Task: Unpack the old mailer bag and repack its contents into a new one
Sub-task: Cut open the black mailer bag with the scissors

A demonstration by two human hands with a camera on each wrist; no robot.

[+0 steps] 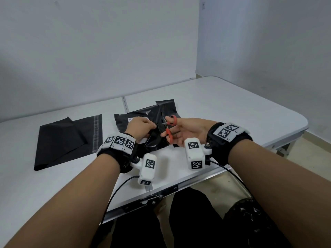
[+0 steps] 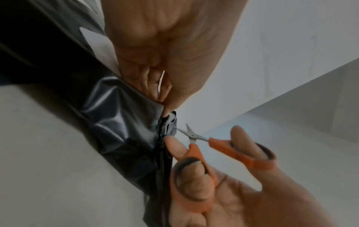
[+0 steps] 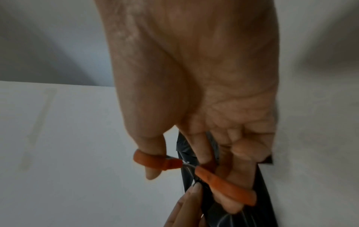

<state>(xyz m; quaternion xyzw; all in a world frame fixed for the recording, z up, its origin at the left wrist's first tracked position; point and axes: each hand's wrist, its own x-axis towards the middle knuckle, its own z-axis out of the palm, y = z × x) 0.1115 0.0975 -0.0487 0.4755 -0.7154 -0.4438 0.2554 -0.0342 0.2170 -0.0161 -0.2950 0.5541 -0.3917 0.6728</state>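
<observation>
White folding table (image 1: 223,111) bearing flat black mailer (image 1: 68,140) and crumpled black mailer (image 1: 143,113)

The old bag (image 1: 152,115) you pinch is crinkled glossy black plastic film that catches the light, with a matt white paper label (image 1: 131,119). At your nine o'clock the new bag (image 1: 62,140) looks flatter and duller. Your scissors (image 2: 196,136) have bright metal blades and smooth orange plastic handles. The surface (image 1: 232,108) is smooth, matt white.
</observation>
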